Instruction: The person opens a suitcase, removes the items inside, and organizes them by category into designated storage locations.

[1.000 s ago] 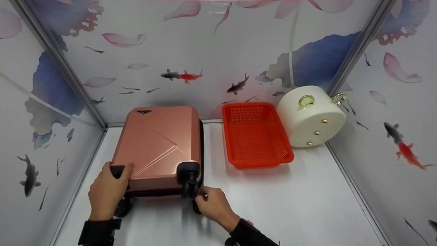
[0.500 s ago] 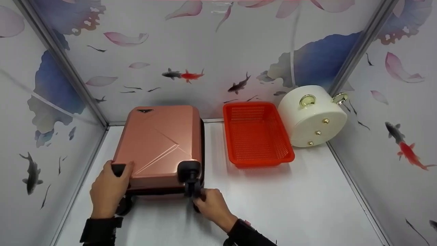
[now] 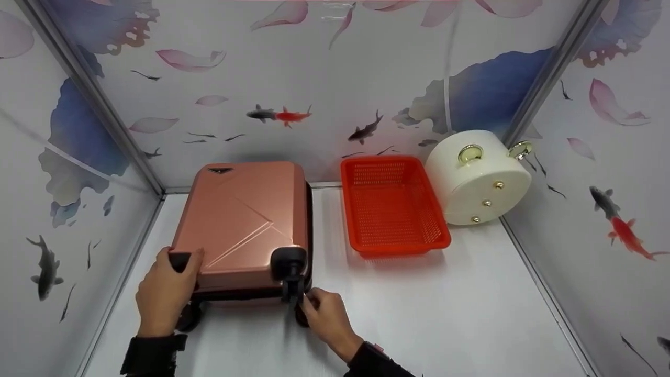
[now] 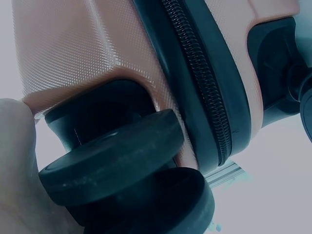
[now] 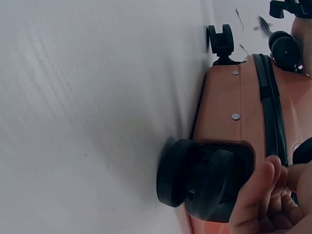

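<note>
**Suitcase steadied, right hand at the zipper**

The white tabletop (image 3: 471, 293) carries everything before you. The pink suitcase (image 3: 246, 214) lies flat on its left part, wheels (image 5: 170, 178) toward you. To the right, a little apart, stands the red basket (image 3: 392, 204), and just beside it the round white container (image 3: 466, 191); your hands touch neither of these.

Your left hand (image 3: 166, 293) grips the near left corner of the suitcase. Your right hand (image 3: 331, 319) is at the near right corner; its fingers (image 5: 253, 195) are curled, and the tips meet at the zipper (image 4: 200, 68), which they seem to pinch. The pull tab I cannot see.

I judge that the step in hand is working the zipper, which looks closed where its teeth show. The next move probably calls for a firm pinch and a pull along the track, clear of the wheels, with the left hand holding against it.
</note>
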`<move>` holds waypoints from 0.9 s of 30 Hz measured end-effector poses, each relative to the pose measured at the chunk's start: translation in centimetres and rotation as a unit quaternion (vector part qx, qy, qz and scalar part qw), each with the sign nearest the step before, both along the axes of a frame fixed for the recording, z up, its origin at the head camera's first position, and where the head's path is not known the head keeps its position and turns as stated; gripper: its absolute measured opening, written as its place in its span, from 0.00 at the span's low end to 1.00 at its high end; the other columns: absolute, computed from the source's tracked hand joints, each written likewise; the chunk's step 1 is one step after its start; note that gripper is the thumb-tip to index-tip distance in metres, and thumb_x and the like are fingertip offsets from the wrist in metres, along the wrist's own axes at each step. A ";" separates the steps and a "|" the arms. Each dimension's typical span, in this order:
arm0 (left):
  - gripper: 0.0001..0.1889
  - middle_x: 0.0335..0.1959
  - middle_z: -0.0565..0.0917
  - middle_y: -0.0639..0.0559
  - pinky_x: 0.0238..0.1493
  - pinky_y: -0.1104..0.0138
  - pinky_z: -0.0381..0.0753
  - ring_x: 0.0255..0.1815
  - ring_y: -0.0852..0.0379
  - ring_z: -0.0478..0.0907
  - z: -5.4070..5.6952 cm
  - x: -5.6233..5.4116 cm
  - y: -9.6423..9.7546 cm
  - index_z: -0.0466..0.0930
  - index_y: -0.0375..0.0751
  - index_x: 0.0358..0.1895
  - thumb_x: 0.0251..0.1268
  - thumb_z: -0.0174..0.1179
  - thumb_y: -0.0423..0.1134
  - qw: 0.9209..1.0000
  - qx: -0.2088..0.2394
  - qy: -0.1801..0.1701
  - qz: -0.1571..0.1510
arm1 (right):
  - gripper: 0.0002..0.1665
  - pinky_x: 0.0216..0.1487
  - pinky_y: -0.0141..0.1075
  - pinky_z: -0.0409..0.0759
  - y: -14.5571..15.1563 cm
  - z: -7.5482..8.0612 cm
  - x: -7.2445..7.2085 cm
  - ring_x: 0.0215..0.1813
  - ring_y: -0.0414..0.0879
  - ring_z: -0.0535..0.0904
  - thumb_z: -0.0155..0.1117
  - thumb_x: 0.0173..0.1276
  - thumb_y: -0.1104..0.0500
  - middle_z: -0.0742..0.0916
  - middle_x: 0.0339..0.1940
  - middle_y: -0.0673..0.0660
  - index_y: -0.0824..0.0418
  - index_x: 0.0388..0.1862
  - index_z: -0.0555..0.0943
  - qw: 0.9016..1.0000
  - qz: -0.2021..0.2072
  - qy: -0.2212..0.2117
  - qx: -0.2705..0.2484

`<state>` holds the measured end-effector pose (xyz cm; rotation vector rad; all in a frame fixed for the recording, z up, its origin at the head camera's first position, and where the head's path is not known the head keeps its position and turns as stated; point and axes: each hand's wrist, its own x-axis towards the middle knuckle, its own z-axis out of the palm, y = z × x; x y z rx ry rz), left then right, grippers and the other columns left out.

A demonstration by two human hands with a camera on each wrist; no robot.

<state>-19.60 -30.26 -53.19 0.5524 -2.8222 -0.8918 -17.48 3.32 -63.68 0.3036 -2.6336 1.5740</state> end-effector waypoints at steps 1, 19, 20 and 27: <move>0.61 0.66 0.83 0.24 0.30 0.60 0.73 0.42 0.38 0.87 0.1 0.0 0.0 0.57 0.30 0.86 0.72 0.48 0.83 1.000 -0.001 0.000 0.000 | 0.14 0.31 0.28 0.74 -0.1 0.0 0.0 0.27 0.31 0.73 0.67 0.81 0.57 0.84 0.23 0.42 0.55 0.31 0.88 1.000 0.004 0.004 0.007; 0.61 0.63 0.84 0.23 0.28 0.60 0.72 0.40 0.38 0.86 0.0 0.0 -0.1 0.59 0.29 0.85 0.72 0.49 0.83 1.000 -0.010 0.007 0.003 | 0.22 0.23 0.26 0.58 -0.8 0.8 0.6 0.22 0.32 0.61 0.74 0.70 0.54 0.71 0.15 0.38 0.54 0.16 0.79 0.984 0.050 0.067 0.160; 0.61 0.63 0.84 0.23 0.28 0.61 0.72 0.40 0.38 0.86 0.0 0.0 0.0 0.59 0.29 0.85 0.72 0.49 0.83 1.000 -0.009 0.004 0.002 | 0.22 0.23 0.27 0.59 -0.6 0.9 0.6 0.21 0.32 0.62 0.74 0.70 0.54 0.73 0.14 0.39 0.54 0.16 0.80 0.982 0.046 0.073 0.170; 0.61 0.65 0.83 0.22 0.29 0.61 0.73 0.42 0.37 0.87 0.0 -0.1 0.1 0.58 0.28 0.85 0.72 0.48 0.83 1.000 -0.014 -0.001 0.004 | 0.20 0.24 0.32 0.67 -0.4 1.2 0.6 0.20 0.36 0.67 0.71 0.71 0.55 0.80 0.15 0.45 0.53 0.18 0.80 0.977 0.036 0.100 0.184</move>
